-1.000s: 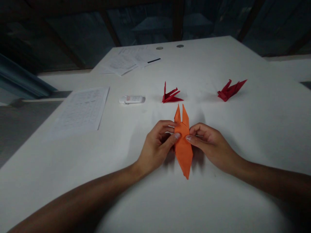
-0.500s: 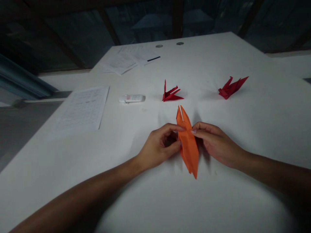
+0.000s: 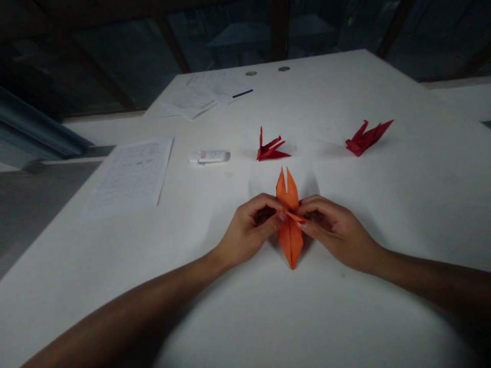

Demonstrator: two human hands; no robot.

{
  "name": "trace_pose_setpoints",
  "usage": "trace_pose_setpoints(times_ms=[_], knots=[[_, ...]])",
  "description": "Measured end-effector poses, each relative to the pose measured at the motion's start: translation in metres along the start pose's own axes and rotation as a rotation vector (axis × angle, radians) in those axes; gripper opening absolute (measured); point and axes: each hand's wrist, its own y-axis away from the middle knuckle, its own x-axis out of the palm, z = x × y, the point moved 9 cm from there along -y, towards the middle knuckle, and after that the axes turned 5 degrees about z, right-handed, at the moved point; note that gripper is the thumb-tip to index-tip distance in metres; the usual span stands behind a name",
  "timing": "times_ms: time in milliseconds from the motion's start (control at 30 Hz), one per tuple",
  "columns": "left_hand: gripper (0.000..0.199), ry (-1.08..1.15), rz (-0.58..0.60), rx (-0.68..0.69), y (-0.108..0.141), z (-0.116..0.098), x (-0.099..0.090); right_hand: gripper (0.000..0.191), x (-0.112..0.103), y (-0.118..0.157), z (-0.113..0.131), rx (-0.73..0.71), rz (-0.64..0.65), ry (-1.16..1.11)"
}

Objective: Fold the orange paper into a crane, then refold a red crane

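An orange folded paper (image 3: 290, 243) is held between both hands above the white table, two narrow points up at its far end and one point at its near end. My left hand (image 3: 249, 227) pinches its left side at the middle. On the right side, my right hand (image 3: 337, 230) pinches it with thumb and fingers. A small flap sticks up across the middle between the fingertips. Beyond the hands stands a red folded paper bird (image 3: 270, 150), and another red paper bird (image 3: 368, 138) sits farther right.
A white tube or glue bottle (image 3: 209, 157) lies left of the nearer red bird. Printed sheets (image 3: 132, 171) lie at the left edge, more papers (image 3: 192, 99) at the far left with a dark strip (image 3: 243, 93). Two round discs (image 3: 284, 69) are at the table's far edge.
The orange paper has turned more upright in view, and a flap at its middle has been folded up between the fingers. My right hand has shifted slightly left.
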Motion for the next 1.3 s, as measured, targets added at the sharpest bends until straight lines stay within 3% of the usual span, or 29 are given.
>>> trace_pose_setpoints(times_ms=[133, 333, 500, 833, 967, 1067, 1167, 1233, 1300], knots=[[0.013, -0.034, 0.033, -0.025, 0.000, 0.002, 0.004, 0.011, -0.001, -0.001, -0.007, 0.069, -0.033, -0.079], [0.020, -0.006, -0.014, -0.077, 0.001, 0.009, 0.007, 0.020, -0.003, -0.003, -0.014, 0.109, -0.134, -0.228], [0.048, 0.044, -0.019, -0.034, 0.002, 0.008, 0.009, 0.026, -0.001, -0.004, -0.014, 0.117, -0.123, -0.235], [0.055, 0.086, -0.105, -0.138, 0.000, 0.014, 0.004, 0.045, 0.007, -0.006, -0.012, 0.165, -0.042, -0.199], [0.057, 0.078, -0.098, -0.108, 0.001, 0.010, 0.004, 0.046, 0.007, -0.002, -0.007, 0.109, -0.077, -0.174], [0.064, 0.039, -0.093, -0.105, 0.002, 0.009, 0.002, 0.033, 0.007, 0.001, 0.000, 0.016, -0.092, -0.102], [0.040, -0.074, -0.102, -0.054, 0.001, 0.004, -0.001, 0.015, 0.009, 0.001, 0.004, -0.036, -0.042, 0.033], [0.025, -0.132, -0.108, -0.006, 0.001, 0.000, -0.002, 0.017, 0.010, 0.001, 0.003, -0.035, -0.012, 0.065], [0.023, -0.126, -0.078, 0.000, 0.002, -0.001, 0.000, 0.023, 0.007, 0.001, -0.001, -0.010, -0.020, 0.031]])
